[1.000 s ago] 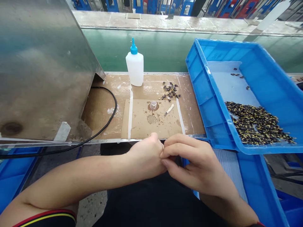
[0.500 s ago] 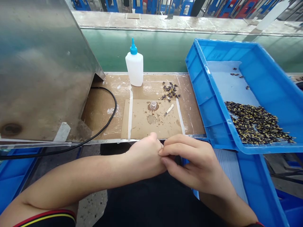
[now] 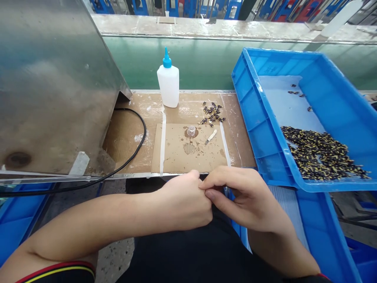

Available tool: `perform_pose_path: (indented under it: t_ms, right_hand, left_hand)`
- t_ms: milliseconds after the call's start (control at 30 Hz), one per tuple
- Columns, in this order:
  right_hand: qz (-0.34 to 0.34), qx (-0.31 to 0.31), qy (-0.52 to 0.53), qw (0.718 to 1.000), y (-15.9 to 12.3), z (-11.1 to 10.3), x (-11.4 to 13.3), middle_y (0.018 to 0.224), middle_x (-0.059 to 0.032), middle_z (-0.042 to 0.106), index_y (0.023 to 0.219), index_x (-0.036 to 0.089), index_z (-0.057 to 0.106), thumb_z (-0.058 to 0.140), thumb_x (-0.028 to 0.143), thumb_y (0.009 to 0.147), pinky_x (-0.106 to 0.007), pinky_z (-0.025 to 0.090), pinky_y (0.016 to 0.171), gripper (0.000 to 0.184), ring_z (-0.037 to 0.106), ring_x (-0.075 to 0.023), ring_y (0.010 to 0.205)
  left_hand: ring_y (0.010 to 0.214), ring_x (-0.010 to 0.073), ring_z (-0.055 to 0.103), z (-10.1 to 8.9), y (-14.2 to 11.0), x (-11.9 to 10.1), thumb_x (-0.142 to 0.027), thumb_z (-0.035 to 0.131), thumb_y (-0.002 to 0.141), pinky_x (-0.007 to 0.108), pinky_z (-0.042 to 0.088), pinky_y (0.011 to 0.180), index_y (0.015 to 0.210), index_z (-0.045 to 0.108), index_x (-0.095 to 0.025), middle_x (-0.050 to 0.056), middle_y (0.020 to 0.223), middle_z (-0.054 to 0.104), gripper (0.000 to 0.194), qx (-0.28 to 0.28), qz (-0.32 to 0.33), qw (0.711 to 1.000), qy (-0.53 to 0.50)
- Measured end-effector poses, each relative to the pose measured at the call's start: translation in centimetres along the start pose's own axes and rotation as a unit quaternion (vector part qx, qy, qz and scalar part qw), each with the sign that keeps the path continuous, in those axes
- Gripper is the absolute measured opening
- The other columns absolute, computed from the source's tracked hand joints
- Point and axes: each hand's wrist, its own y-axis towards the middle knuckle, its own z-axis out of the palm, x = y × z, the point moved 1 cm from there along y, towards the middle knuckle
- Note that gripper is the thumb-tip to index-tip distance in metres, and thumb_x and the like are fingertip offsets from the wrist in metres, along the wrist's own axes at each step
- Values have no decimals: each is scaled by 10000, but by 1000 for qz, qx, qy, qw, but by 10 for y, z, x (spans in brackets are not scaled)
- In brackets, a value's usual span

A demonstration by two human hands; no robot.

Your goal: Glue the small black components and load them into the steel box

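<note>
Left hand: I am holding it closed, any contents hidden | right hand: thumb and forefinger are touching the left, and I cannot tell whether they are gripping anything | cardboard sheet is lying just beyond my 2 hands | black-and-yellow pieces are lying by its far edge, right of the white bottle

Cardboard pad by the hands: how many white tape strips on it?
2. The left strip runs down the left side of the pad; the right strip runs along its right edge. Anything under the pad would be hidden.
</note>
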Motion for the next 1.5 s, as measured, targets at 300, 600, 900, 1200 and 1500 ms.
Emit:
perform_pose_path:
  t_ms: [300,600,900,1200,1500]
  right_hand:
    - [-46,47,-24,998,4,-6,1,1008,-54,737,1137,178,750,621,32,1064,-247,544,761,208,706,-139,879]
    - [-44,64,-47,996,5,-8,5,1004,-49,744,1113,204,725,609,60,1082,-259,540,748,188,708,-151,872]
    - [-39,45,-48,997,4,-7,2,1000,-45,760,1153,207,726,632,64,1072,-261,543,733,190,721,-152,859]
    - [-41,64,-38,996,2,-7,5,1011,-49,760,1102,193,721,610,25,1062,-257,560,775,206,730,-151,894]
    - [-61,39,-26,997,3,-4,4,1047,-52,767,1187,213,732,588,18,1068,-242,595,802,270,744,-148,936]
  left_hand:
    - [669,221,574,1,4,-3,-96,832,757,418,252,541,528,594,-224,11,593,666,355,43,0,999,0]
    - [658,226,575,3,3,-4,-149,884,772,417,260,544,562,657,-242,-3,616,684,323,39,-12,999,-7]
    - [611,213,526,2,0,-4,-111,863,742,398,231,550,524,597,-227,3,574,645,363,9,-16,1000,-2]
    - [622,225,537,0,3,-4,-159,879,771,413,248,540,543,644,-239,3,550,607,338,49,-6,999,-11]
    - [624,225,558,-1,0,-5,-148,884,763,413,238,530,529,607,-235,0,579,650,373,19,-8,1000,-3]
